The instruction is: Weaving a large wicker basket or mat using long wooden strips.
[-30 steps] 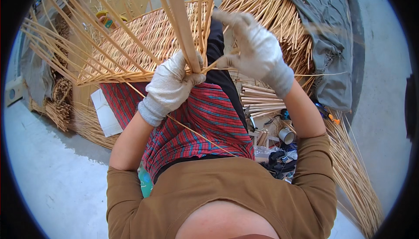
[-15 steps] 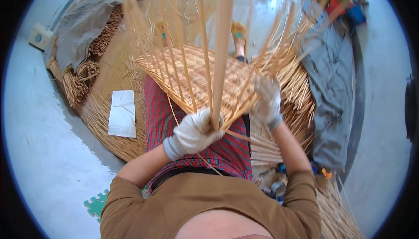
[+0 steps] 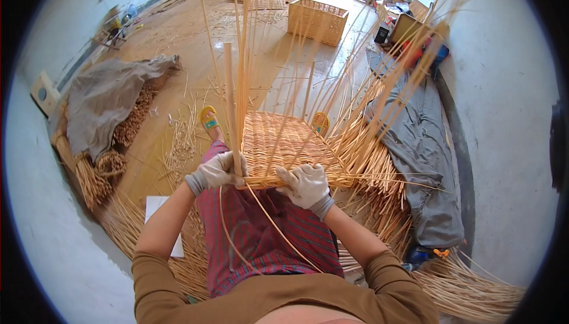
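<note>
A woven wicker panel [image 3: 283, 140] lies over my lap on red striped cloth [image 3: 269, 238], with many long thin stakes rising from its edges. My left hand [image 3: 216, 171], in a dirty white glove, is closed on its near left corner, at the foot of a thick upright stick [image 3: 230, 93]. My right hand [image 3: 304, 186], gloved too, grips the near edge of the panel, thumb over the rim and fingers bent. Loose strands hang from that edge across the cloth.
Cane bundles lie under a grey cloth [image 3: 104, 102] at left. More loose canes [image 3: 370, 193] and a long dark tarp [image 3: 435, 205] are at right. A finished-looking wicker box [image 3: 314, 23] stands ahead on the floor, near clutter [image 3: 397, 7] by the wall. Yellow sandals [image 3: 210, 119] show beyond the panel.
The panel has swung round, so the thick stick is now at its left corner. My right hand has moved down onto the near edge. The view has tilted up, showing more of the room.
</note>
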A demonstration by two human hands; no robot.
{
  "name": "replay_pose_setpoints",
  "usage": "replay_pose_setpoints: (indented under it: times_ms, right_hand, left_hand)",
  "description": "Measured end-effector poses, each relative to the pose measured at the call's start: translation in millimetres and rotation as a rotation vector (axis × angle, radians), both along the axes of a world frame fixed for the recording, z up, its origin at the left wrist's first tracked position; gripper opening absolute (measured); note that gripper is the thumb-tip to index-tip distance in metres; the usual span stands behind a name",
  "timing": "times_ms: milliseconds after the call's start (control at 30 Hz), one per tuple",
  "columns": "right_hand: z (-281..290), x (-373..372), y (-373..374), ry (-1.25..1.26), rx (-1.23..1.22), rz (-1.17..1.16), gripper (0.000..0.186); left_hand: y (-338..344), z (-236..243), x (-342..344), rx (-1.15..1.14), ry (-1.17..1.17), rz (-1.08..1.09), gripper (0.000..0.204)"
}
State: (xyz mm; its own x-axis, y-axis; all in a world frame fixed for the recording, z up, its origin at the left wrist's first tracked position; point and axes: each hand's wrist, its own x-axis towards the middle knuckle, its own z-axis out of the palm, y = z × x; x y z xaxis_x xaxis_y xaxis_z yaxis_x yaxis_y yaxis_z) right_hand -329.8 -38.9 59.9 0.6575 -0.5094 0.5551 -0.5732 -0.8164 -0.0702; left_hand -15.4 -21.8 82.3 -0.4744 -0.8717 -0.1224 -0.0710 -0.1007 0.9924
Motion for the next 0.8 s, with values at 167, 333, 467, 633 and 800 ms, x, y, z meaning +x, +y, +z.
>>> replay_pose_setpoints:
  times_ms: [167, 333, 467, 633, 800]
  right_hand:
    - [-6.4, 66.3, -42.8, 0.105, 0.092, -0.093, 0.045]
    - [-21.3, 88.7, -53.6, 0.189, 0.214, -0.046, 0.046]
    - [17.1, 114.7, -23.6, -0.094, 0.162, -0.007, 0.051]
    - [10.2, 202.9, -65.8, -0.518, 0.875, 0.211, 0.047]
    - [1.1, 240.4, -133.1, -0.663, 1.619, 0.415, 0.045]
  left_hand:
    - [-57.7, -39.0, 63.9, 0.065, 0.027, 0.069, 0.036]
    - [-45.5, -85.2, 84.4, 0.097, -0.158, 0.071, 0.027]
    - [-24.8, -64.8, 73.7, 0.340, -0.115, 0.118, 0.032]
    - [-23.6, -72.9, 59.6, 0.464, 0.089, 0.199, 0.034]
    - [-33.6, -68.7, 46.7, 0.637, 0.153, 0.249, 0.032]
